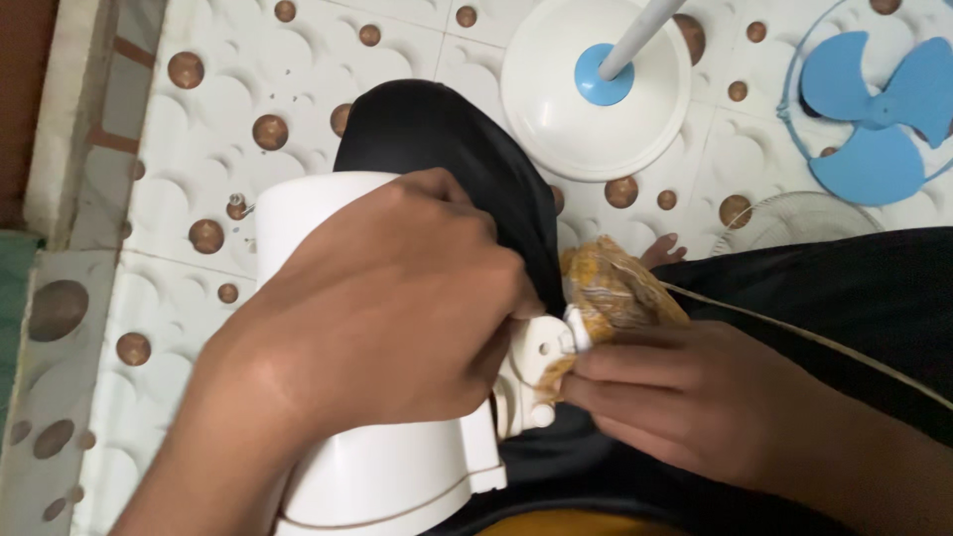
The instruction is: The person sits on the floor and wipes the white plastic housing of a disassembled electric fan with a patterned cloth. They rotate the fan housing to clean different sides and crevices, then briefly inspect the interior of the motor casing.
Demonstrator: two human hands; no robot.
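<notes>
- My left hand (382, 313) lies over the top of the white fan motor housing (377, 467), fingers curled together and pressed down on it; the fingertips end at the small white bracket (541, 352) on the housing's front.
- My right hand (695, 397) is just right of those fingertips. Its fingers are pinched together on a yellow-orange cloth (615, 293), bunched and pushed against the bracket.
- The housing rests on my lap, over black trousers (844, 288); the cloth touches its front end, between my two sets of fingers.
- A thin pale cord (804, 333) runs from the cloth off to the right, above my right knuckles.
- Beyond my fingers: round white fan base (556, 99) with blue collar (601, 84) and a white pole rising from it.
- Far right of my right fingers: blue fan blade (879, 109), cut off by the frame edge; below it a white wire grille (794, 218), partly behind my leg.
- A small screw (236, 203) sits on the tiled floor (208, 139), left of my left fingers.
- My left hand blocks most of the housing's top; what lies under the palm is hidden.
- Cloth covers whatever the bracket's tip holds; can't make it out.
- Toes (663, 248) just show past the cloth.
</notes>
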